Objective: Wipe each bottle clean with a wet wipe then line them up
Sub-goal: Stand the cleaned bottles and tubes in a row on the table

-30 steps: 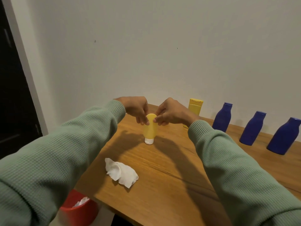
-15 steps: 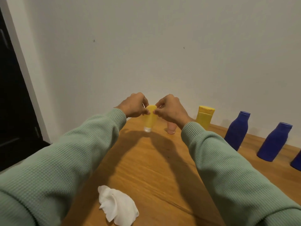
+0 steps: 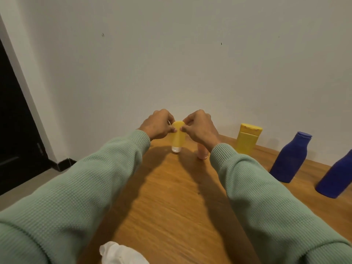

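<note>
Yellow tube (image 3: 178, 137) pinched by left hand (image 3: 157, 126), right hand (image 3: 201, 127).

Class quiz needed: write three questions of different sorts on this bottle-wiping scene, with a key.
1. True or false: the left hand and right hand both pinch the yellow tube.
2. How many blue bottles are in view? A one, B two, C four.
3. Fill in: the wipe lies on the ____, held by neither hand.
Key: 1 true; 2 B; 3 table.
</note>
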Demonstrator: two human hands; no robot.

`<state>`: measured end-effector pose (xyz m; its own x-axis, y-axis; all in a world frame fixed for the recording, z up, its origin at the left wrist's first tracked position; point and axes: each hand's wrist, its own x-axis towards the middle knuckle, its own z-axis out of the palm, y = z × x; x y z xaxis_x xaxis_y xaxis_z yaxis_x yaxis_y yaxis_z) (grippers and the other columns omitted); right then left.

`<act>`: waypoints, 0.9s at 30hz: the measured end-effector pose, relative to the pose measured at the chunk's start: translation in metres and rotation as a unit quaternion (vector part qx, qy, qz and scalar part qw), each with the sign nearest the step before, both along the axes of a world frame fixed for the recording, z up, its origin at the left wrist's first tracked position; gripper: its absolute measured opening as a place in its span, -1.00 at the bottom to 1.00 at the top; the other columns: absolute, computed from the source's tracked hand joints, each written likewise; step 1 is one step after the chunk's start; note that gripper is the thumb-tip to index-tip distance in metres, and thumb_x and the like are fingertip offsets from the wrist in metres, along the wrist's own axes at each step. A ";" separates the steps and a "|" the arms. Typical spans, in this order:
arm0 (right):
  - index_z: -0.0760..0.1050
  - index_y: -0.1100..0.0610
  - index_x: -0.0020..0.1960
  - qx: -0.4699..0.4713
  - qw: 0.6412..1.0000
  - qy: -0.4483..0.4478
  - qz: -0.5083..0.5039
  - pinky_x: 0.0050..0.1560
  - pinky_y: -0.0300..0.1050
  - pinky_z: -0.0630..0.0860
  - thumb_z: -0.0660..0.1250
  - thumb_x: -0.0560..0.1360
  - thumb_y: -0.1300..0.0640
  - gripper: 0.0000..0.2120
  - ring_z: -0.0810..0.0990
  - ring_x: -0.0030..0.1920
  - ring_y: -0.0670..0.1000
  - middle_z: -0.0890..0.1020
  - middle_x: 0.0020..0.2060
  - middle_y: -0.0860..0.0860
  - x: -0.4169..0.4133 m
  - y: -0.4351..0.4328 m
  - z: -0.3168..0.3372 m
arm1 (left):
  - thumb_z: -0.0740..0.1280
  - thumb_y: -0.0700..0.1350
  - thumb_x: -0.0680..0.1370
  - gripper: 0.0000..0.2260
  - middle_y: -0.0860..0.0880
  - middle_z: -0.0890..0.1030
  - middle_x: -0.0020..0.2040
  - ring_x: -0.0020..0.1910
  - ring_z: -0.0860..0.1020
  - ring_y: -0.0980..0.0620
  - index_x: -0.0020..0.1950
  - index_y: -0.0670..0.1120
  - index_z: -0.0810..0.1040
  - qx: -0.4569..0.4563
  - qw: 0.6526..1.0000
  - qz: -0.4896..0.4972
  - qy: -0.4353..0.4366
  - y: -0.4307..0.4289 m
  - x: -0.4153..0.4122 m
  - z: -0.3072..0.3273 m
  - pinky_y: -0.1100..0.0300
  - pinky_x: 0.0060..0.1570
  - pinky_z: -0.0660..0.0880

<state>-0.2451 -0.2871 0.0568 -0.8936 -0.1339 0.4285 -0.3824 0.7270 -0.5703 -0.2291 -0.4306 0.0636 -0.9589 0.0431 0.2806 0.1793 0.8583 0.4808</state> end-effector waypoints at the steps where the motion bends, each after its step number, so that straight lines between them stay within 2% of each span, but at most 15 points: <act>1: 0.61 0.20 0.07 0.001 1.000 -0.002 0.002 -0.07 -0.02 0.62 0.47 0.42 0.13 -0.74 0.61 -0.12 0.03 0.64 -0.05 0.09 0.000 0.000 0.000 | 0.43 -0.06 0.49 -0.68 -0.15 0.64 0.07 -0.03 0.60 -0.10 0.19 -0.18 0.61 -0.001 1.000 -0.001 -0.003 0.000 -0.001 -0.001 -0.10 0.09 0.57; 12: 0.60 0.21 0.10 0.010 0.999 -0.034 0.028 -0.04 0.03 0.62 0.47 0.41 0.15 -0.71 0.62 -0.09 0.03 0.65 -0.01 0.09 -0.001 0.005 -0.005 | 0.42 -0.11 0.51 -0.65 -0.19 0.63 0.13 -0.02 0.60 -0.11 0.25 -0.22 0.57 0.012 1.000 -0.003 -0.029 0.000 -0.004 -0.008 -0.09 0.12 0.56; 27: 0.48 0.17 0.27 0.022 0.996 -0.081 0.037 0.05 0.06 0.58 0.48 0.39 0.09 -0.52 0.59 0.04 0.09 0.60 0.13 0.11 -0.003 0.009 -0.009 | 0.43 -0.08 0.51 -0.59 -0.20 0.62 0.15 0.00 0.61 -0.14 0.31 -0.19 0.52 0.012 0.999 -0.001 -0.041 0.005 -0.007 -0.010 -0.09 0.13 0.55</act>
<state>-0.2479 -0.2784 0.0474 -0.9378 -0.2166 0.2712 -0.3404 0.7265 -0.5969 -0.2361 -0.4254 0.0536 -0.9787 0.0393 0.2017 0.1401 0.8456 0.5151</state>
